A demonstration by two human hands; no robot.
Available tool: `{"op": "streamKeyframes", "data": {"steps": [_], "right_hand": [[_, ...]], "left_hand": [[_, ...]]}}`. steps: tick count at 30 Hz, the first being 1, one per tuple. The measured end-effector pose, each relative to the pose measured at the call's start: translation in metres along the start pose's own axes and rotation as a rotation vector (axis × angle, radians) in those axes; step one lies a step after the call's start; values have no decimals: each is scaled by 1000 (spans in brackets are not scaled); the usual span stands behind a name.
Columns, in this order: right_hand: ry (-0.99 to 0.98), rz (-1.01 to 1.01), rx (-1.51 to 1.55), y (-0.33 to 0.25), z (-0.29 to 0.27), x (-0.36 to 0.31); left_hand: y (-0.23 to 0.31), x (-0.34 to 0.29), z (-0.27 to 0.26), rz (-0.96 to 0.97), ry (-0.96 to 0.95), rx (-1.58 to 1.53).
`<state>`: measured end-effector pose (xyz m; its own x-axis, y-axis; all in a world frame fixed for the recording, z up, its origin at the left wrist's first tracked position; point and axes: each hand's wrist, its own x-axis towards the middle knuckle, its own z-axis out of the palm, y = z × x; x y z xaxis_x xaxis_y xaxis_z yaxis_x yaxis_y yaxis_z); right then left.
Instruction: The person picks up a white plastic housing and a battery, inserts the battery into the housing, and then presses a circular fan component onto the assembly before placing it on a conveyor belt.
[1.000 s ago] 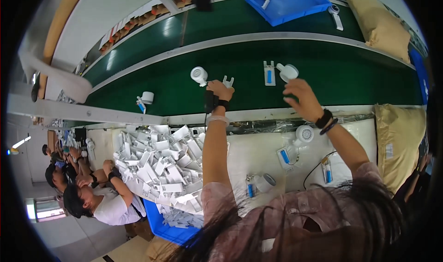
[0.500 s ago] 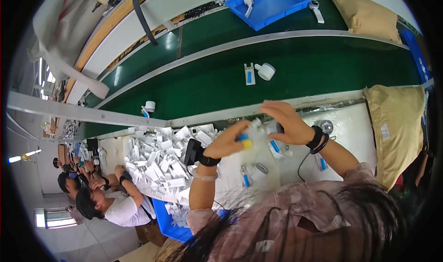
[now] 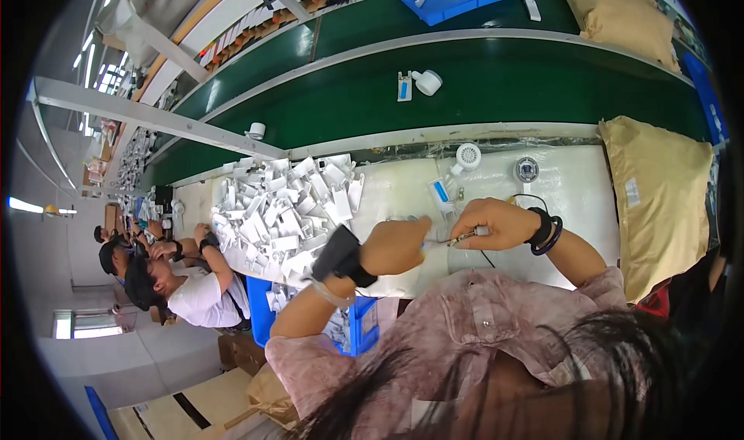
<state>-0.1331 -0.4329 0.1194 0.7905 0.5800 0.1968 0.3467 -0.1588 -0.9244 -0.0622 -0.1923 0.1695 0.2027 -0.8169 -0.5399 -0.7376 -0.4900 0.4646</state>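
My left hand is closed, its fingertips pointing toward my right hand; whatever is in its grip is blurred and partly hidden. My right hand pinches a small light-grey part beside it, low over the bench. Just beyond the hands lies a white plastic piece with a blue strip. Next to that is a white round head with a perforated face. Farther right rests a round head with a dark metallic face, near a thin dark cable.
A heap of white plastic housings covers the bench's left. Below it stands a blue bin. A brown paper bag lies right. The green conveyor carries a white round-headed part; a blue tray stands farther back. Co-workers sit left.
Both hands have come down closer to my body, and the right hand has gone from spread to pinching. The round white head now lies beyond the hands. The view has shifted.
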Motion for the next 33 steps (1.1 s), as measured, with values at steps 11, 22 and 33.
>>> {"op": "streamKeyframes", "data": {"steps": [11, 22, 33], "right_hand": [[302, 105, -440, -9, 32, -43], [852, -39, -377, -11, 61, -49], [802, -200, -443, -19, 58, -48]], "left_hand": [[45, 41, 92, -134, 870, -952], [82, 47, 89, 135, 899, -1528], [92, 39, 85, 116, 919, -1317]]}}
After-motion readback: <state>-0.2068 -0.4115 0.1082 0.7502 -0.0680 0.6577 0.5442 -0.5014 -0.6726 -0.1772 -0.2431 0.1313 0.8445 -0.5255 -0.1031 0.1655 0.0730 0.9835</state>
